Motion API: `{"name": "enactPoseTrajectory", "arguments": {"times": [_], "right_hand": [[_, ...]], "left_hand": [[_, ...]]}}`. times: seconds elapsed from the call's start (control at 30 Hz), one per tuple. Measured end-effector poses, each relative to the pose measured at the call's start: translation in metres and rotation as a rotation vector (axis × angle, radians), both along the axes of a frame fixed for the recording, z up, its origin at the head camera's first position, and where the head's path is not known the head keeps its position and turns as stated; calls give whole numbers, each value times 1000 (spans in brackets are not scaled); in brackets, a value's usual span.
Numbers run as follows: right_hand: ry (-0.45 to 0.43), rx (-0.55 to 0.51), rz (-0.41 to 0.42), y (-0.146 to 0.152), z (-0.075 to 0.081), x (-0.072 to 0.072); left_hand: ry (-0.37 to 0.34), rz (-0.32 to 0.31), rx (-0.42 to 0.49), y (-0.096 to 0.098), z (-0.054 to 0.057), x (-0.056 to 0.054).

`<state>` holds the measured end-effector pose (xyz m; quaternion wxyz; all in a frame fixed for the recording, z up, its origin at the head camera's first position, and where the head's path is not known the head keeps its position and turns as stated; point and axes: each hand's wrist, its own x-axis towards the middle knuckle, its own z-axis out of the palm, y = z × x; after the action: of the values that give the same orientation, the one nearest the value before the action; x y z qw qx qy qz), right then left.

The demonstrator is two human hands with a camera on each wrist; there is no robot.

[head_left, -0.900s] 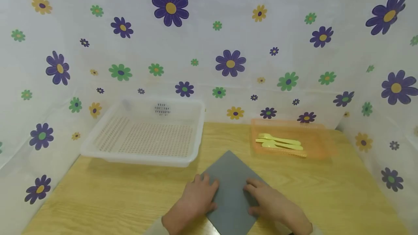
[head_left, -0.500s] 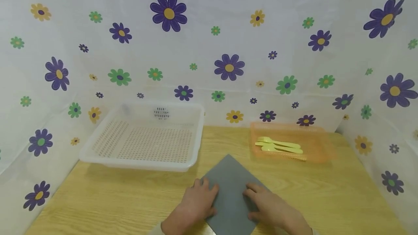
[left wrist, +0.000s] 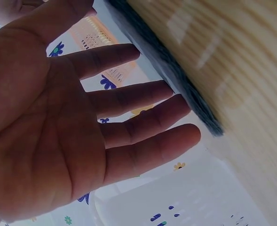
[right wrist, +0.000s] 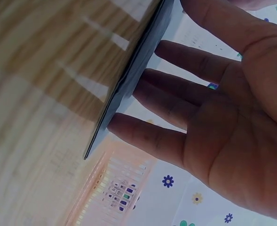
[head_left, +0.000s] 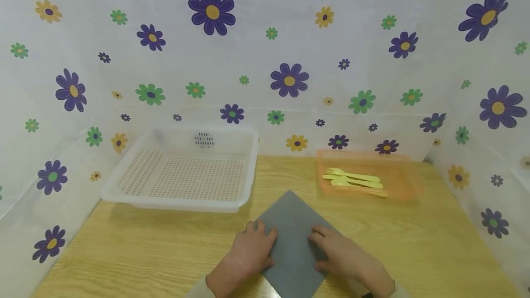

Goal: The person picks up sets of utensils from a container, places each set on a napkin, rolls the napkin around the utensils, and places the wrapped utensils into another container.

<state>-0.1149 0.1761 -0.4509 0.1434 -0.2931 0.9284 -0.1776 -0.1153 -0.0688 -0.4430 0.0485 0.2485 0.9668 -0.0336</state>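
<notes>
A flat grey napkin [head_left: 290, 238], folded square, lies on the table with one corner toward the back. Layered edges show in the left wrist view. My left hand [head_left: 251, 252] rests its fingertips on the napkin's left side. On the right side, the fingertips of my right hand [head_left: 341, 254] touch the surface. The fingers of both hands are spread and fairly straight, with the palms raised, as the left wrist view shows under the left palm [left wrist: 49, 127] and the right wrist view under the right palm [right wrist: 237, 132].
A white perforated basket [head_left: 188, 206] stands at the back left. At the back right is an orange tray [head_left: 399, 183] holding a yellow fork [head_left: 356, 176], a knife and a spoon [head_left: 360, 184]. A flower-printed white sheet [head_left: 248, 49] encloses the wooden table [head_left: 145, 247].
Both hands and the napkin hold the same place. Only the head view shifts slightly down and back up.
</notes>
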Motion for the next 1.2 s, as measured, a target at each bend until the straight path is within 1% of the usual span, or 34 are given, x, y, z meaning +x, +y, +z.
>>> {"name": "enactPoseTrajectory", "arguments": {"times": [0.17,0.3,0.43,0.67,0.77,0.87,0.97,1.03,1.1,1.2], "right_hand": [[14,6,8,0,2,-2],[31,9,19,2,4,-5],[50,-5,10,4,10,-8],[95,-22,2,7,21,-11],[133,-28,6,9,24,-12],[171,-58,-1,13,28,-15],[165,-81,-50,20,35,-20],[159,-85,-80,26,39,-26],[159,-87,-97,32,44,-32],[176,-97,-99,41,49,-42]], "left_hand": [[16,0,-25,1,1,-1],[35,-7,-24,2,2,-1],[44,-15,-31,3,3,-2],[61,-5,-38,5,4,1],[63,-15,-47,7,5,2],[71,-34,-63,9,4,2],[91,-58,-58,10,5,2],[110,-83,-28,10,6,2],[124,-123,11,11,7,0],[118,-195,84,17,9,-4]]}}
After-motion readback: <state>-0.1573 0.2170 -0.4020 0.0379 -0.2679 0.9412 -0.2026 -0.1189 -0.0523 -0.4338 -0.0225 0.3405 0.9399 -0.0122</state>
